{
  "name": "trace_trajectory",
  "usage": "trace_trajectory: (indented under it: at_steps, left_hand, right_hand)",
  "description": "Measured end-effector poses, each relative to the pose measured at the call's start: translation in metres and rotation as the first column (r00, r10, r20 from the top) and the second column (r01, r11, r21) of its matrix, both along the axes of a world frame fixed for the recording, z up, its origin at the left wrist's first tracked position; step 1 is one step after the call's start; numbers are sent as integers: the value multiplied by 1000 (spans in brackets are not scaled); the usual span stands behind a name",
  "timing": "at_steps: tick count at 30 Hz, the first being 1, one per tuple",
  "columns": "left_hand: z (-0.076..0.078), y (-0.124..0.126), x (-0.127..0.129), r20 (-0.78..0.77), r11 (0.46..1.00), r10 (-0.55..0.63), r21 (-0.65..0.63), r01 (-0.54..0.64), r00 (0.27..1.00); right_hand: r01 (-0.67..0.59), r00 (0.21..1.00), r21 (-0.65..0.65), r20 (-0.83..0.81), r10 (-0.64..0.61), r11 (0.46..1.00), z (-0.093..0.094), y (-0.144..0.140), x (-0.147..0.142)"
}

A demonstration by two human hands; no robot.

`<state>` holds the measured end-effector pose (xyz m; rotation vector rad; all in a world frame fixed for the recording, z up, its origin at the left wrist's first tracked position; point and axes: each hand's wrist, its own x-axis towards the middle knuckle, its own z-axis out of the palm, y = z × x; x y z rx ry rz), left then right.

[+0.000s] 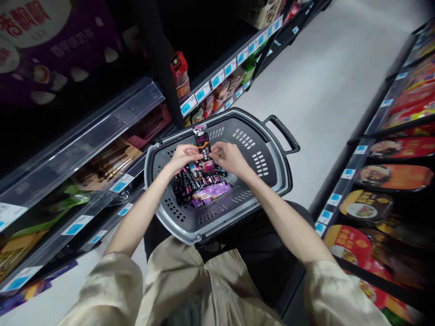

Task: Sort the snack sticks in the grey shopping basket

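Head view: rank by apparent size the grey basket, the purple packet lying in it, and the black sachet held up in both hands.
1. Grey basket, by far the largest.
2. Purple packet and black sachet: they look about alike. The sachet is partly covered by the left hand and right hand and held nearer the camera, so I won't rank them.

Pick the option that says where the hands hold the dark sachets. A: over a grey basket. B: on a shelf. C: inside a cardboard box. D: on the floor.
A: both hands, left and right, grip the sachets above the grey basket, which holds more packets.
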<state>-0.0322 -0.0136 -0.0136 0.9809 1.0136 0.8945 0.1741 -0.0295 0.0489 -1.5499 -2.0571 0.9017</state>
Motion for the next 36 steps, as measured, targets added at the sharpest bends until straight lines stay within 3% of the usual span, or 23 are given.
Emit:
trace_trajectory:
  at_steps: [8, 15, 20, 27, 36]
  left_hand:
    - [1, -1, 5, 35, 999, -30, -39, 32, 999]
    - [0, -1, 5, -7, 999, -38, 24, 38, 999]
    - [0, 0, 6, -30, 996, -28, 79, 31, 999]
    - [0, 0, 8, -21, 995, -55, 87, 57, 998]
    - [0, 2, 9, -10, 994, -63, 86, 63, 998]
  right_hand:
    - [-15, 1000, -35, 2, 15, 999, 0, -1, 3]
    - [-30, 1000, -7, 10, 30, 1000, -1, -1, 1]
    - [32, 999, 7, -41, -31, 999, -5, 1, -3]
    - [88, 992, 29, 84, -91, 996, -6, 1, -9]
    - [60, 984, 87, 165, -73, 994, -13, -1, -12]
